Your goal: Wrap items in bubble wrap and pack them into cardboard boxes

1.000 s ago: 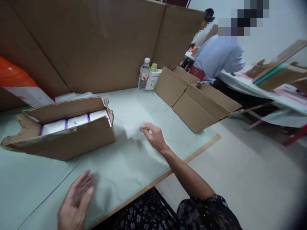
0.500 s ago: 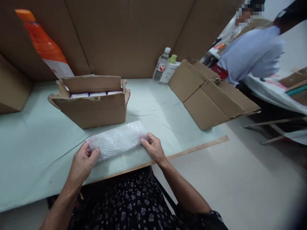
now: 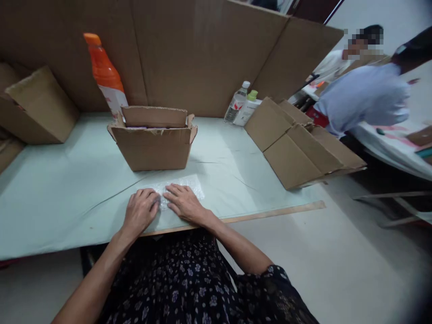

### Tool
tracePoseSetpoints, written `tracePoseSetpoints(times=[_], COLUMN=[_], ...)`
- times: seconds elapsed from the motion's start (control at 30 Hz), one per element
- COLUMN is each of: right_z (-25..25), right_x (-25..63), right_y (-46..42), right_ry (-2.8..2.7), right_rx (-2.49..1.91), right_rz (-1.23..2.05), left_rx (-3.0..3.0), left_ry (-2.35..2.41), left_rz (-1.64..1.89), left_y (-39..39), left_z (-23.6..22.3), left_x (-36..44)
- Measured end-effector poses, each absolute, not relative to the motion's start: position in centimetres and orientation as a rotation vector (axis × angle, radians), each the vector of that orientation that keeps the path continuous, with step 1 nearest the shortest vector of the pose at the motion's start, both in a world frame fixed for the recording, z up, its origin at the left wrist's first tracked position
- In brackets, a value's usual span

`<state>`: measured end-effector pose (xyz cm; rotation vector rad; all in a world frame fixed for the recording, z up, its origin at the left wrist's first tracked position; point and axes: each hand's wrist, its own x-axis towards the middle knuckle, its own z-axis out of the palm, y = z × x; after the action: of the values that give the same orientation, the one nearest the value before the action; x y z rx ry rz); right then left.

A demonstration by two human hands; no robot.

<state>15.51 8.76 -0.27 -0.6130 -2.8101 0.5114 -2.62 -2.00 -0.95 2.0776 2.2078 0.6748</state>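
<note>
While left hand [image 3: 141, 208] (fingers curled, grip unclear) and spread right hand [image 3: 184, 202] touch bubble wrap [image 3: 195, 185] near front edge of table [image 3: 74, 189], it's probably light, floppy; hold ends.

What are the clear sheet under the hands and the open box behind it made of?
The sheet looks like thin, glossy plastic, probably bubble wrap: see-through with bumpy glints. The box seems matte brown cardboard, given its ragged edges.
</note>
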Motion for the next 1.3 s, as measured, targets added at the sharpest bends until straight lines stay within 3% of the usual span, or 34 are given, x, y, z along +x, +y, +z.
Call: tracePoseSetpoints(times=[0.23,0.37,0.47,0.67,0.97,1.13,1.3], right_z=[0.7,1.2,0.7,0.4,1.0,1.1,1.6], right_x=[24.2,23.0,19.7,18.6,22.3,21.6,21.5], right_y=[12.5,13.3,13.8,14.1,5.0,1.7,2.9], right_ry=[-2.571,-2.569,-2.581,-2.594,-2.070,-2.127,-1.796], right_rx=[-1.349,-1.265,-1.187,-1.135,-0.963,-0.983,-0.995], right_rz=[0.345,0.361,0.444,0.549,1.724,1.780,2.015], left_rx=[2.047,1.930,1.781,1.705,2.001,2.075,2.003], left_ry=[2.251,2.523,2.729,2.654,2.391,2.243,1.759], left_rz=[0.779,0.849,0.710,0.626,0.683,0.706,0.898], left_y=[-2.6,-3.6,-4.4,-3.6,2.3,3.5,-3.9], left_z=[-3.0,-2.7,-2.3,-2.3,0.1,-0.5,0.4], left_x=[-2.9,-2.4,-2.6,-3.1,-5.5,-5.4,-5.3])
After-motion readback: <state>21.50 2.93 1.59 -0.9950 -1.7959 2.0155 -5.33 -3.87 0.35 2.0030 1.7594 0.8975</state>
